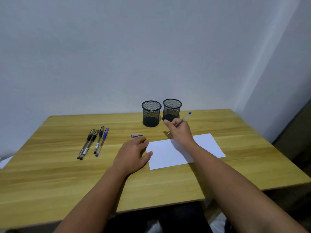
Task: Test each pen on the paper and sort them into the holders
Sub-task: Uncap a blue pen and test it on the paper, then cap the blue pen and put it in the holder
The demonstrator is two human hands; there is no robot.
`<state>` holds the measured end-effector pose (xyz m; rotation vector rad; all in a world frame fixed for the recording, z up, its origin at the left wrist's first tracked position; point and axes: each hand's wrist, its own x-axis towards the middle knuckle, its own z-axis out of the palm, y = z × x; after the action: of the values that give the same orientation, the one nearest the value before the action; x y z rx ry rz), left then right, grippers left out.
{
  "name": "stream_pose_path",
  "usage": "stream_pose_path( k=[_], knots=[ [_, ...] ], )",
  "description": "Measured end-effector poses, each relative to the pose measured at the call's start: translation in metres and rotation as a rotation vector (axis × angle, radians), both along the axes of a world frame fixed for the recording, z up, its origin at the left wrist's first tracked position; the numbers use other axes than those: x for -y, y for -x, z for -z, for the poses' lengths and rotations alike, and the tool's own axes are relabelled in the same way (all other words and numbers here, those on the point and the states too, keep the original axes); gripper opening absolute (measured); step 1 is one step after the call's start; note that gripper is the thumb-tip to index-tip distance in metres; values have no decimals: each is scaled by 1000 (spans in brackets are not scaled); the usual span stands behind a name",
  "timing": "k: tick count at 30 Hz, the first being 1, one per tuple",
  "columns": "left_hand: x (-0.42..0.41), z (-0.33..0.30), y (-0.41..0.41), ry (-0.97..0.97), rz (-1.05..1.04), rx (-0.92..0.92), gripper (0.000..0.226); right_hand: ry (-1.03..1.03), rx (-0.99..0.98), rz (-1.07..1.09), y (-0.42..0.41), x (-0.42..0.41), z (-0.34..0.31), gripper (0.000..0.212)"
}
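Note:
My right hand (pixel 180 130) grips an uncapped blue pen (pixel 185 117) in a writing hold, its tip just past the far edge of the white paper (pixel 170 157), in front of the right mesh holder (pixel 172 109). The left mesh holder (pixel 151 113) stands beside it; both look empty. My left hand (pixel 133 153) lies flat on the table with its thumb on the paper's left edge. A blue pen cap (pixel 136 135) lies just beyond its fingers. Several capped pens (pixel 94 142), black ones and a blue one, lie in a row at the left.
The wooden table (pixel 67 182) stands against a grey wall, its right edge close to a corner. A scrap of white paper (pixel 5 162) shows at the far left edge. Dark clothing is visible below the table's front edge.

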<state>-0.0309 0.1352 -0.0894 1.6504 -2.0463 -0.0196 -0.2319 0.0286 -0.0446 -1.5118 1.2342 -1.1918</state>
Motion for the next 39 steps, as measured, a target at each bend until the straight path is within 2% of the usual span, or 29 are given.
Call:
stream_pose_path(
  k=[3, 6, 8, 11, 14, 18, 20, 23, 26, 28, 30, 39],
  knots=[
    [-2, -3, -2, 78, -30, -90, 40, 37, 13, 12, 8, 3, -18, 47],
    [6, -12, -8, 135, -145, -48, 38, -120, 133, -34, 11, 6, -31, 35],
    [16, -20, -13, 60, -271, 29, 41, -163, 163, -52, 11, 9, -33, 33],
    [31, -25, -20, -94, -397, 100, 37, -87, 93, -54, 14, 10, -29, 24],
    [39, -24, -24, -150, -388, 153, 32, -92, 112, -96, 18, 6, -26, 21],
    [41, -25, -23, -102, -381, 64, 22, -183, 210, -167, 20, 0, -24, 15],
    [40, -28, -23, -116, -353, -41, 16, -171, 217, -177, 21, -3, -21, 9],
    [34, -36, -22, -141, -289, -210, 11, -159, 155, -206, 22, -9, -17, 5],
    [25, -44, -16, -105, -227, -255, 11, -128, 30, -258, 22, -15, -14, 5],
    [21, -49, -13, -85, -208, -260, 10, -104, -46, -269, 24, -19, -14, 2],
    [21, -56, -13, -77, -170, -232, 11, -88, -84, -268, 28, -22, -15, 8],
    [2, -79, -5, -15, -141, -216, 13, -69, -71, -277, 46, -35, -27, 12]
  ],
)
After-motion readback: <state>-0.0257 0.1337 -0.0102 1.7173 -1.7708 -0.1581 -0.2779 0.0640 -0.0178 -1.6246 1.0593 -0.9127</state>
